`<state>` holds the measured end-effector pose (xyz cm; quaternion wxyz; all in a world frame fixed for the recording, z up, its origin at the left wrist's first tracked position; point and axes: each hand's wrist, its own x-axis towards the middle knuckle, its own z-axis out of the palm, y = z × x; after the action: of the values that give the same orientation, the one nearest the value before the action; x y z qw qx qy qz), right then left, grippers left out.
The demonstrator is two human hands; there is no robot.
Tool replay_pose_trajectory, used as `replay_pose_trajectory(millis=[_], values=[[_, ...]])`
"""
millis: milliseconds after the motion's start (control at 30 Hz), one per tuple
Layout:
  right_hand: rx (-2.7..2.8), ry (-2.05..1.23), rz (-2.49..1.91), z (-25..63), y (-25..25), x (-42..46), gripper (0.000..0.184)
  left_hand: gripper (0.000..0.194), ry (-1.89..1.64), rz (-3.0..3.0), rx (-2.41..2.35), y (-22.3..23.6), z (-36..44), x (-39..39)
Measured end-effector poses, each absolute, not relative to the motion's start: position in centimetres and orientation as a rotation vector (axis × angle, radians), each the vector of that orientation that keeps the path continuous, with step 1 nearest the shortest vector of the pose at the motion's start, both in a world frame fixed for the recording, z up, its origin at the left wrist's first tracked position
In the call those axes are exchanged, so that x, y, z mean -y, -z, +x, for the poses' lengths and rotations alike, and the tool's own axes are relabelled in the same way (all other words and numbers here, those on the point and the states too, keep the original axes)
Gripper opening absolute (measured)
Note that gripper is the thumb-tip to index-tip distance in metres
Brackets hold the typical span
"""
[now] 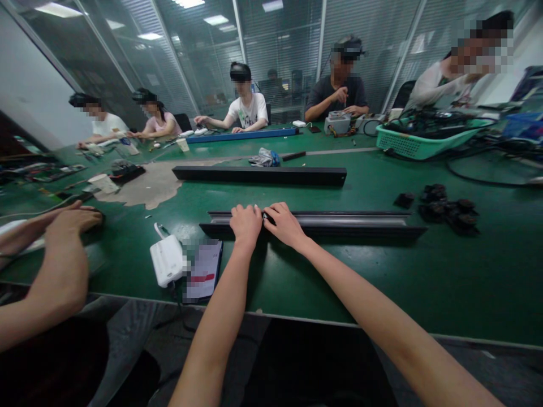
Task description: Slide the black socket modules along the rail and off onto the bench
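Observation:
A long black channel-shaped bar [356,225] lies crosswise on the green table in front of me, its hollow side facing up. My left hand [246,225] is over its left part, fingers curled over the channel. Close beside it, my right hand [285,225] grips at the channel with bent fingers. Between the two hands a small dark piece with a bright spot [265,217] shows at the right fingertips; its kind is too small to tell. Beyond the channel lies a second long black bar [258,176], parallel to it and untouched.
Several small black parts [449,209] lie at the right. A white power bank [167,260] and a phone [204,270] sit near the front edge. A green basket [424,141] of cables stands at the back right. A co-worker's hands [72,217] are at the left; several people sit opposite.

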<state>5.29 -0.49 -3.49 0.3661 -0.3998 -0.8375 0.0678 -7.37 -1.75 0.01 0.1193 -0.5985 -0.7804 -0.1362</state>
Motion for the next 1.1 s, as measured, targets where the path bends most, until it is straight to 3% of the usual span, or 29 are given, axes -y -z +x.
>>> replay_pose_trajectory(millis=[1100], values=[[2.276,-0.149,-1.230,6.7,2.2,-0.1,0.024,0.051,0.424,-1.743,2.280,0.0,-7.2,1.9]])
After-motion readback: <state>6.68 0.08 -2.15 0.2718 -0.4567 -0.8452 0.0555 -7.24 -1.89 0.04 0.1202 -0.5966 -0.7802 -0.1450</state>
